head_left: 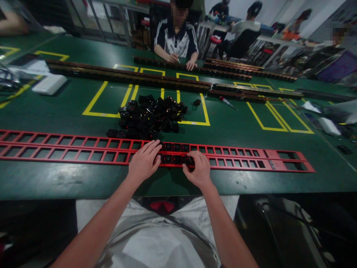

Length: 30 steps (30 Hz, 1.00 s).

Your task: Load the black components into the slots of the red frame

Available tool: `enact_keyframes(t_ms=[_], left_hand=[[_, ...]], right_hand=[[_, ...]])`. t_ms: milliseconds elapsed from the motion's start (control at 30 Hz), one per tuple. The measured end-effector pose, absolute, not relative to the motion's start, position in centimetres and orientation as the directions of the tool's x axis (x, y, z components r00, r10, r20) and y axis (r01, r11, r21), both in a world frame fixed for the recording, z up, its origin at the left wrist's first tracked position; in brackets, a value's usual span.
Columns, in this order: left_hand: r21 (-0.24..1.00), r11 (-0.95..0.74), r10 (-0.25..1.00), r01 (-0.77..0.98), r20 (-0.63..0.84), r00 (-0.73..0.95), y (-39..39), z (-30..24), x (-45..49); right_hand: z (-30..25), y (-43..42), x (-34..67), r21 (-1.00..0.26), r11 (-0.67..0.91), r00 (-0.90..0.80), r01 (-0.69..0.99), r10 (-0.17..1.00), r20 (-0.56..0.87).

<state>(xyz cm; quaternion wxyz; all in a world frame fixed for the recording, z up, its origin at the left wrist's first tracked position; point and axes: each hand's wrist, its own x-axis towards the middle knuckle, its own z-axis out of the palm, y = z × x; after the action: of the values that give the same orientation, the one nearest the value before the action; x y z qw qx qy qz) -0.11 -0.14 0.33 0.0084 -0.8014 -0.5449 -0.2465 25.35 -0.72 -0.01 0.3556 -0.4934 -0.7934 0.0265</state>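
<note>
The red strip (83, 149) runs left to right across the counter (237, 130). Both hands rest on it mid-length: left hand (145, 160) flat and open, right hand (197, 169) curled, fingertips pressing a black socket (187, 160).

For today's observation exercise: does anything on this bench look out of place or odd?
One black part lies alone, apart from the pile. A screwdriver lies loose across a yellow line. Otherwise nothing stands out: both hands, left and right, rest on the red strip.
</note>
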Motion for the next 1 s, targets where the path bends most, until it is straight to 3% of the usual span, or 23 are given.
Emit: enact_keyframes(t_ms=[1000], left_hand=[[0.249, -0.409, 0.865, 0.878, 0.413, 0.286, -0.1, 0.27, -0.1]], right_hand=[[0.07, -0.72, 25.31, -0.406, 0.558, -0.294, 0.724, 0.782, 0.549]])
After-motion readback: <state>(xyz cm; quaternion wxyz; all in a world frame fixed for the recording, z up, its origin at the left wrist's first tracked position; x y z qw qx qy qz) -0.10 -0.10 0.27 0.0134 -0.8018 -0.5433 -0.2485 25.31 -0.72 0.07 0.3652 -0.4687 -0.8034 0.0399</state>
